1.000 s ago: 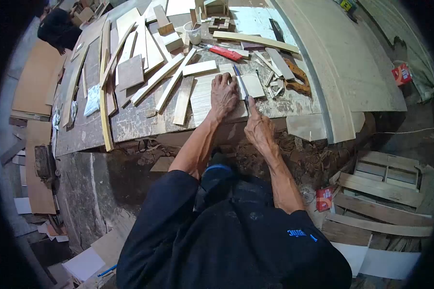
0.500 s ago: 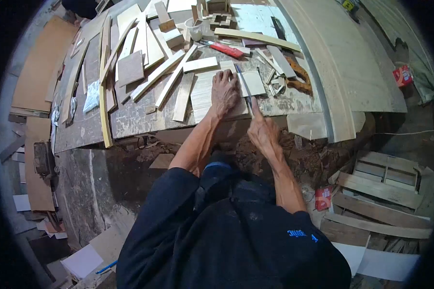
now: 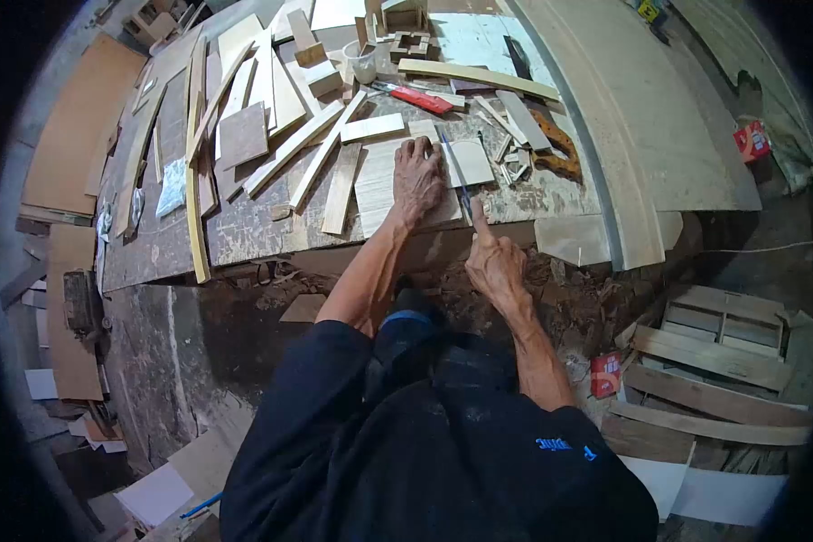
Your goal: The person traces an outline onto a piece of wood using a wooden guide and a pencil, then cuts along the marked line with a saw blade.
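My left hand (image 3: 418, 183) presses down on a pale wooden board (image 3: 377, 185) at the bench's near edge, its fingers bent and close together. Just right of it, my right hand (image 3: 498, 269) is closed around the near end of a long, thin, bluish blade-like tool (image 3: 453, 164), index finger stretched along it. Whether this is a saw or a file I cannot make out. The tool lies along the board's right side, over or beside a small pale square piece (image 3: 471, 164). A short pale block (image 3: 373, 127) lies beyond my left hand.
Wood strips (image 3: 295, 147) cover the bench's left half. A red-handled cutter (image 3: 422, 98), a plastic cup (image 3: 361, 63) and an orange-brown saw handle (image 3: 558, 149) lie farther back. A long curved board (image 3: 596, 126) borders the right side. Wooden frames (image 3: 709, 339) lie low at right.
My right hand has moved slightly toward me, drawing the thin tool with it. My left hand stays on the board. The whole view has shifted slightly.
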Demonstrator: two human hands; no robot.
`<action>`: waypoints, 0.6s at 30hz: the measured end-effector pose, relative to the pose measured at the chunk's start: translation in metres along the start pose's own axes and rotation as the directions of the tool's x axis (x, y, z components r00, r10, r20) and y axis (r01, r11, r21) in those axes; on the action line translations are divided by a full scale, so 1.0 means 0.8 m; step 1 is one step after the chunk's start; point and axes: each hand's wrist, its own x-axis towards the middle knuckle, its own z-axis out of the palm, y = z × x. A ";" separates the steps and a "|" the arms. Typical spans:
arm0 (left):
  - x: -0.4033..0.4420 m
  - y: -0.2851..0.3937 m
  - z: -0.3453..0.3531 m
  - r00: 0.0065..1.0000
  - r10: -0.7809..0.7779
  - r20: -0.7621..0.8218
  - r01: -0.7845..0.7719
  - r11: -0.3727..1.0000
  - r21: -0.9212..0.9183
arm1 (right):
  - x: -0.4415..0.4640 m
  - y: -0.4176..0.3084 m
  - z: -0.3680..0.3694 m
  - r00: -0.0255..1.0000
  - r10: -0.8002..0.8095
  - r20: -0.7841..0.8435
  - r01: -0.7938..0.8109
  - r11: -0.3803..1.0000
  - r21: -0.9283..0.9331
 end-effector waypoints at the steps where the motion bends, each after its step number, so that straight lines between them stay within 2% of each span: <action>1: -0.004 0.002 0.000 1.000 0.009 -0.013 -0.009 1.000 0.006 | 0.005 0.000 0.004 0.999 -0.020 -0.034 0.022 0.998 0.056; 3: -0.003 0.002 -0.002 0.998 -0.019 0.054 0.020 1.000 -0.018 | 0.029 0.008 0.022 0.993 -0.045 -0.110 0.063 0.984 0.164; 4: -0.003 0.002 -0.008 0.997 -0.007 0.078 0.009 1.000 -0.029 | 0.042 0.008 0.031 0.983 -0.063 -0.174 0.075 0.995 0.063; 7: -0.001 0.004 -0.008 1.000 0.003 0.028 -0.003 1.000 0.005 | 0.022 0.003 0.011 0.999 0.003 -0.033 0.001 0.990 0.139; 11: -0.001 0.008 -0.015 0.999 0.000 0.052 -0.001 1.000 0.016 | 0.018 0.003 0.015 0.994 -0.060 -0.091 0.070 0.992 0.105; 12: -0.002 0.004 -0.008 0.997 -0.013 0.072 0.013 1.000 0.000 | 0.037 0.020 0.052 0.978 -0.111 -0.179 0.128 0.988 0.089; 15: -0.002 0.003 -0.007 0.995 -0.044 0.090 0.045 0.999 -0.014 | 0.046 0.011 0.041 0.996 -0.025 -0.090 0.037 0.991 0.131; 18: 0.001 0.003 0.004 0.990 -0.113 0.082 0.115 0.993 -0.018 | 0.045 0.013 0.038 0.994 -0.009 -0.108 0.023 0.992 0.127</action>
